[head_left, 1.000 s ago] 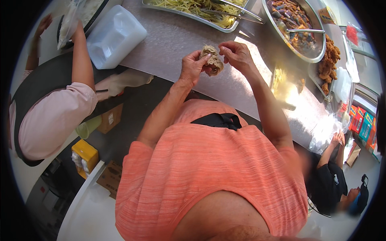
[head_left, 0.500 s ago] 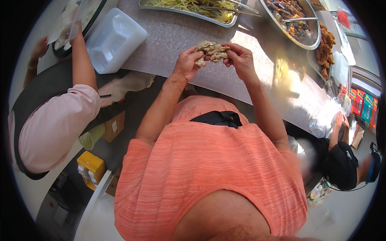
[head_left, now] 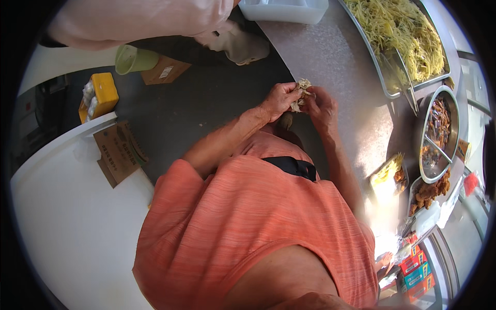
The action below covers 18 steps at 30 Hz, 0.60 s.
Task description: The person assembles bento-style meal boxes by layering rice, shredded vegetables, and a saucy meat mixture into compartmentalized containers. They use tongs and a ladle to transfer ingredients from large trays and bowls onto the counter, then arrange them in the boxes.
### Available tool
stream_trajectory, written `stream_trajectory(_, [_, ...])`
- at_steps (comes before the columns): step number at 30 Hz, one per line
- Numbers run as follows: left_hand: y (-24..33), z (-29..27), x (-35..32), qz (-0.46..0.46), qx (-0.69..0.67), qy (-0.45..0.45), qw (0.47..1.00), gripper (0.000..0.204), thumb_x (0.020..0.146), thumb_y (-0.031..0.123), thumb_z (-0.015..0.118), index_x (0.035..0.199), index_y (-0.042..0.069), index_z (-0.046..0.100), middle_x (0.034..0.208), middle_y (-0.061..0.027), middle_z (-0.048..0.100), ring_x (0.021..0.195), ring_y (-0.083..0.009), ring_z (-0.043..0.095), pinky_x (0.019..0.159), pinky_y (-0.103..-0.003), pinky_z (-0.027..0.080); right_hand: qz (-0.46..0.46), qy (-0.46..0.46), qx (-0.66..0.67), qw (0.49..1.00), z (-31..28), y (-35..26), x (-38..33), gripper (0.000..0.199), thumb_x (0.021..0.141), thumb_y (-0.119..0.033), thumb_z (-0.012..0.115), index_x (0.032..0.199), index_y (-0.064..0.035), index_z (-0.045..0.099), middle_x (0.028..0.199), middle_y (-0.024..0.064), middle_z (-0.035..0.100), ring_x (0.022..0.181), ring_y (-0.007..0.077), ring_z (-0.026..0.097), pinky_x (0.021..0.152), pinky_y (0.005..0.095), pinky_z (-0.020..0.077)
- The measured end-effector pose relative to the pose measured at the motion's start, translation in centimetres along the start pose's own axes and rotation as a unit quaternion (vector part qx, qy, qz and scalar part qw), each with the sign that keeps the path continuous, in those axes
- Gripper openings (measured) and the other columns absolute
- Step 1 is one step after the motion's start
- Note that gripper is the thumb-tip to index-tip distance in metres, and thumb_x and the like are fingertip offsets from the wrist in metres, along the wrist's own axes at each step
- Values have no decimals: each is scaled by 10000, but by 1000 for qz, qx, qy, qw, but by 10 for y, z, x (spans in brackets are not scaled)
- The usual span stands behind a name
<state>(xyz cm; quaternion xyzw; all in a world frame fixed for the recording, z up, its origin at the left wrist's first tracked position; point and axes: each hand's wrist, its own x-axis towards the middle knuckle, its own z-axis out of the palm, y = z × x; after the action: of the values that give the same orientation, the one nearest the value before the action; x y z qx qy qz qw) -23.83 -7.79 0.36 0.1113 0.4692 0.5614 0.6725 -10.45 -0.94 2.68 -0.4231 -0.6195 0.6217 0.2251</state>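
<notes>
Now the hands have drawn nearer the body, to the bench edge, both still pinching a crumpled brownish wad between them: left hand grip clamped on it, right hand grip likewise, so the working of it goes on. At two o'clock sits a noodle tray with tongs; nothing blocks the hands.

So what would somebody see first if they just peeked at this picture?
Probably the big orange shirt filling the middle, with both arms reaching up from it. Just above, the left hand and the right hand pinch a crumpled pale scrap together over the edge of the grey counter. At the top right, a metal tray heaped with yellow noodles catches the eye too.
</notes>
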Motion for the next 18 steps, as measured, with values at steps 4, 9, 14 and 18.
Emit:
stream_trajectory(4, [5, -53, -51, 56, -77, 137, 986, 166, 912, 118, 601, 1057, 41, 624, 917, -18, 647, 798, -113, 630, 704, -279, 555, -161, -109, -155, 969, 57, -7, 8, 240, 818, -33, 620, 1058, -36, 627, 1052, 144, 616, 802, 259, 661, 695, 324, 539])
stream_trajectory(9, [19, -98, -102, 72, -129, 193, 970, 209, 880, 100, 641, 1074, 33, 601, 928, -42, 635, 804, -134, 623, 656, -266, 530, -250, -268, -166, 915, 119, -28, 15, 394, 783, -14, 618, 1175, -13, 577, 1231, 205, 527, 895, 316, 649, 752, 348, 536])
stream_trajectory(14, [45, -158, -134, 72, -107, 202, 971, 223, 884, 64, 606, 1094, -1, 565, 965, -73, 615, 859, -156, 615, 687, -288, 532, -281, -324, -152, 890, 194, -38, 34, 328, 738, 18, 637, 1064, 51, 612, 1054, 198, 629, 897, 344, 650, 765, 364, 534])
stream_trajectory(18, [85, -237, -161, 106, -173, 161, 966, 256, 883, 44, 583, 1131, -15, 553, 1009, -88, 611, 885, -172, 624, 766, -292, 554, -282, -304, -168, 894, 283, -54, 55, 232, 736, 12, 657, 967, 28, 646, 970, 191, 656, 865, 294, 665, 730, 338, 535])
